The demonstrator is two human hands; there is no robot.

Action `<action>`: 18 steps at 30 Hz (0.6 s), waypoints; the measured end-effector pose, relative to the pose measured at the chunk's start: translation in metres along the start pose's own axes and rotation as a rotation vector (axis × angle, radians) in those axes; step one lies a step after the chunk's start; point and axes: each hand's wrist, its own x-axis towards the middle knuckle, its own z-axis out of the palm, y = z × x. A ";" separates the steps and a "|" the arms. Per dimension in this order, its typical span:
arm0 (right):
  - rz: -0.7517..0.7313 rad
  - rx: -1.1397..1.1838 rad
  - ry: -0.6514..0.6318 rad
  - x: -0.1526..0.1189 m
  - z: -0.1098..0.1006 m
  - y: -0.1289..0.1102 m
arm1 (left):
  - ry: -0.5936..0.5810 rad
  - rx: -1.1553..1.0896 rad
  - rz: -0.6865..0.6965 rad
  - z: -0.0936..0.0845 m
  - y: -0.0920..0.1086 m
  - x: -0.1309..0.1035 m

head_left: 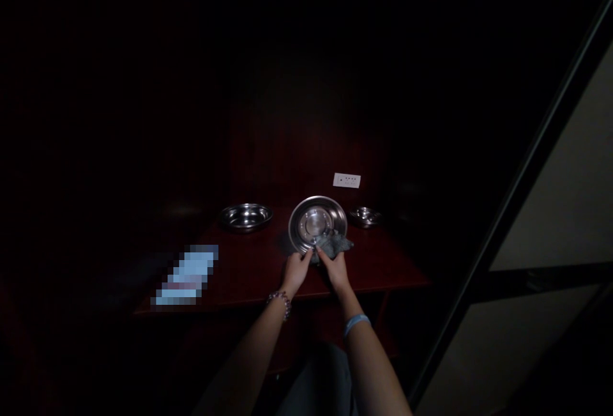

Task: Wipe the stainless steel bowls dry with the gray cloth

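Observation:
A round stainless steel basin (316, 219) is tilted up with its inside facing me, above the dark red desk (253, 275). My left hand (297, 270) grips its lower rim, thumb on the inner side and the other fingers hidden behind. With my right hand (335, 268) I hold a grey cloth (338, 245) against the basin's lower right edge; the thumb presses at the rim. Whether the right fingers also hold the basin itself is hidden by the cloth.
One shiny metal basin (246, 216) stands at the back left, and some smaller metal dishes (366, 216) at the back right. A white socket plate (347, 180) is on the back wall. A blurred-out bright rectangle (186, 275) lies at the left. A dark-framed panel (550, 211) slants along the right.

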 end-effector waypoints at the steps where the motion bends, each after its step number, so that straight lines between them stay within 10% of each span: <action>1: 0.001 -0.009 0.008 0.001 -0.001 0.002 | 0.001 0.005 0.001 0.000 -0.001 0.000; 18: -0.016 -0.098 0.101 0.002 -0.005 0.006 | -0.004 -0.076 0.068 0.005 -0.011 0.005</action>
